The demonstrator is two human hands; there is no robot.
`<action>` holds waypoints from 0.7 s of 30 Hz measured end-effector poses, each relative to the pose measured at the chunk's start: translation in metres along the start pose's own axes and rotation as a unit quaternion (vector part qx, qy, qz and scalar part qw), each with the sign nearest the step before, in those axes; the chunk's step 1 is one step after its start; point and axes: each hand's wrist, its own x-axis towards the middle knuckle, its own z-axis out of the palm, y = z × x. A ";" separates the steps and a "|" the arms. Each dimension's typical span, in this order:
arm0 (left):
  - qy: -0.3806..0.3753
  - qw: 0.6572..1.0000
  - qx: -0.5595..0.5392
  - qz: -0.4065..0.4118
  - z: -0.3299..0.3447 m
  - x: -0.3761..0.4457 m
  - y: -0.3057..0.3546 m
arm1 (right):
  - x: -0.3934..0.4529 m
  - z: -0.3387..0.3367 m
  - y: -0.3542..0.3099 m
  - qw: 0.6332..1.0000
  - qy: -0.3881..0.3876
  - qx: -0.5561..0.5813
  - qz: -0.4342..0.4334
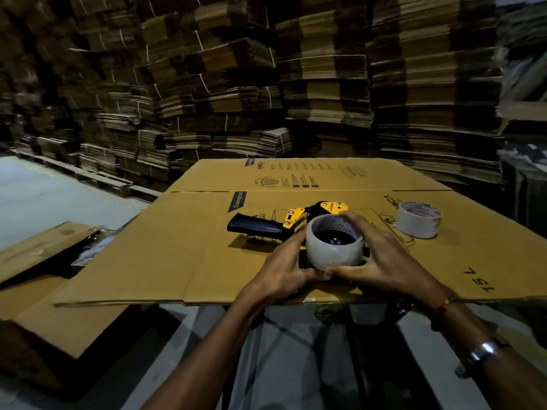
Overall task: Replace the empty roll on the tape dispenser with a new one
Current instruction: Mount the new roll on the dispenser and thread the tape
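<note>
Both forearms reach forward. Left hand [284, 269] and right hand [381, 260] each close their grip around a clear tape roll [334, 248] seated on the yellow-black tape dispenser [291, 223], which lies on a flattened cardboard sheet [189, 247] covering the tabletop. A second roll [418, 219] stands apart, right. Behind: stacked flattened cartons [325, 84].

A yellow-and-black dispenser [291, 223] lies on its side, handle pointing left. A clear tape roll [334, 247] sits on its hub. A second roll [418, 219] stands apart, right.
</note>
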 end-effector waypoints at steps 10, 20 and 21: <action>0.002 1.000 -0.001 0.000 0.001 0.000 0.001 | -0.006 0.006 0.006 0.994 0.037 0.100 0.030; -0.008 1.000 0.023 0.015 0.000 -0.003 0.005 | -0.005 0.006 0.009 0.993 0.014 0.114 0.032; -0.007 1.000 0.025 0.015 0.000 -0.004 0.006 | -0.004 0.004 0.008 0.994 0.008 0.108 0.028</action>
